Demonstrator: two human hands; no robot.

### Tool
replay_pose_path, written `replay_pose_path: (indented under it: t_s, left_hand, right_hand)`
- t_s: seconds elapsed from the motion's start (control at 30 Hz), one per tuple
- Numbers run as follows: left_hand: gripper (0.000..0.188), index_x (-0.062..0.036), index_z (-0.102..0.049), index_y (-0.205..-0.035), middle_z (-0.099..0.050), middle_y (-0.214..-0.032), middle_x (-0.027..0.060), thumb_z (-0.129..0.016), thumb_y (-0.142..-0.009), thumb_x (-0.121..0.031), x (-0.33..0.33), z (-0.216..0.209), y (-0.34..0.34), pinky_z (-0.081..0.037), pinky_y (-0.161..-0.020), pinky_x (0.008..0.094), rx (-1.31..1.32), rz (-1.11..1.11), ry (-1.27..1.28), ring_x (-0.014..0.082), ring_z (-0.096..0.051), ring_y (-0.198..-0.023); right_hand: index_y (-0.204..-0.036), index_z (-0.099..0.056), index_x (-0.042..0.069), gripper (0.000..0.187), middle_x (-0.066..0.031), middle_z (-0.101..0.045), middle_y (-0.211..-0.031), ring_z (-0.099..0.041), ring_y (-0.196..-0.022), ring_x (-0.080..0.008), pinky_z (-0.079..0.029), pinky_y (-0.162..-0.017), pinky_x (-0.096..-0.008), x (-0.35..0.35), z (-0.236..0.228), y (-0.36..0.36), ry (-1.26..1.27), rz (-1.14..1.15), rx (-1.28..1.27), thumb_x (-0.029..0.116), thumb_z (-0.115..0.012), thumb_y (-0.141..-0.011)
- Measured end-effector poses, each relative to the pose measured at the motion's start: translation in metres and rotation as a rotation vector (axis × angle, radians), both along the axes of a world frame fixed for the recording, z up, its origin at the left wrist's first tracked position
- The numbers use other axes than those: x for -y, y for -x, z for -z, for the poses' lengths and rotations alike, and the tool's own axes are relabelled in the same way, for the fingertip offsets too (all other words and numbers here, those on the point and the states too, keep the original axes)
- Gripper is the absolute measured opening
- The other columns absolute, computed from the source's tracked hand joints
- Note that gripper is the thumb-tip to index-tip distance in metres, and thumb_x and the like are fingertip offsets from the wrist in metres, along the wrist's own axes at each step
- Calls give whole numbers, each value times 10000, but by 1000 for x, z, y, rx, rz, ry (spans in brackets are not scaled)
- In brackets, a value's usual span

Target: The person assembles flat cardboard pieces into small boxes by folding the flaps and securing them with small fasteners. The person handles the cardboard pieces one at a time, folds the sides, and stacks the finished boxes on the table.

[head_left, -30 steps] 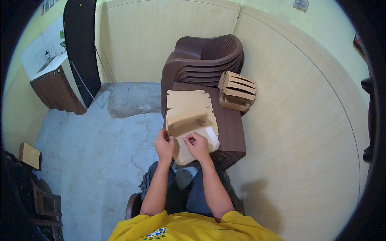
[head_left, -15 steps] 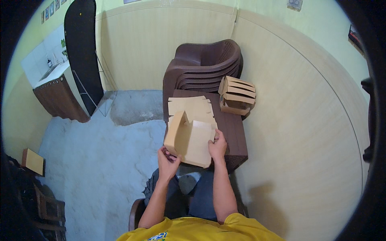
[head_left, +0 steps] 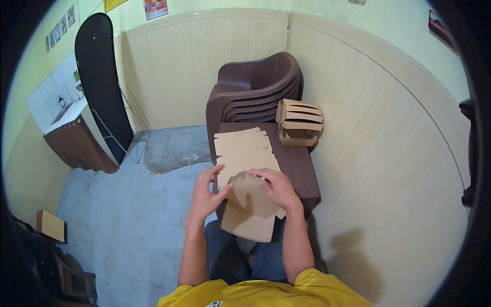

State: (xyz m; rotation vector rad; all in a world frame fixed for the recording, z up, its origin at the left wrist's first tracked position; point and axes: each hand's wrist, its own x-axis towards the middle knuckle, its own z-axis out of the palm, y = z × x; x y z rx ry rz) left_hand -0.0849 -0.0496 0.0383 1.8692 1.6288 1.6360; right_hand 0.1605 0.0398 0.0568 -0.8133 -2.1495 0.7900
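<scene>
A partly folded cardboard box (head_left: 249,225) is tilted toward me at the table's near edge, above my lap, with its inside showing. My right hand (head_left: 281,189) has its fingers curled over the box's far right edge. On the other side, my left hand (head_left: 207,197) is open, thumb and fingers spread; its thumb tip is close to the box's upper left edge, and I cannot tell if it touches. Beyond the box, flat cut cardboard blanks (head_left: 243,148) with slotted edges lie on the brown table (head_left: 296,169).
Folded cardboard boxes (head_left: 302,123) sit at the table's far right, beside the wall. Stacked brown plastic chairs (head_left: 255,92) stand behind the table. An ironing board (head_left: 102,87) leans near a sink counter (head_left: 66,112) at the left. A small box-like object (head_left: 51,226) is on the floor.
The box has turned and tipped toward me, coming nearer my lap. My left hand has left its lower corner and opened; my right hand has shifted to the far edge. The view has tilted slightly.
</scene>
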Motion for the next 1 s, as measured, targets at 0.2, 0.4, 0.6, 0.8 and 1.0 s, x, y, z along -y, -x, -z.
replay_pose_path:
  t_s: [0.2,0.4,0.6,0.8,1.0]
  left_hand:
    - [166,12,-797,-1073,-780,-882,124,-766,-997,-132,-21,-2,-30,-615,-667,327,166,35,230,224,-766,-770]
    - [203,58,-780,-1089,-785,-890,92,-707,-1063,-129,-22,24,-40,-651,-689,314,511,11,302,144,-757,-797]
    - [189,10,-797,-1173,-742,-1081,103,-710,-1055,-109,-16,26,-42,-659,-678,304,670,109,183,150,-745,-890]
    - [301,-44,-801,-1254,-706,-1097,123,-798,-959,-103,-2,21,-55,-582,-922,354,193,27,7,237,-705,-1042]
    - [464,-50,-759,-1342,-667,-1240,127,-711,-887,33,3,29,-64,-531,-1015,362,225,111,-12,270,-682,-1127]
  right_hand:
    - [-1158,-785,95,331,-130,-740,-1079,-713,-1009,-378,-587,-885,-420,12,-14,10,-362,145,68,-21,-753,-849]
    - [-1059,-783,26,219,-109,-732,-967,-738,-891,-280,-602,-835,-397,39,6,28,-221,191,-61,153,-849,-893]
    - [-1061,-778,-20,180,-83,-776,-1014,-739,-902,-152,-618,-849,-310,37,49,40,457,85,-378,128,-817,-967]
    - [-1104,-752,-47,150,-83,-773,-1042,-723,-939,-123,-609,-846,-291,29,72,45,466,47,-497,54,-757,-993]
    - [-1090,-728,0,136,-81,-756,-1041,-745,-922,-178,-618,-796,-310,28,73,43,849,-29,-851,123,-707,-1034]
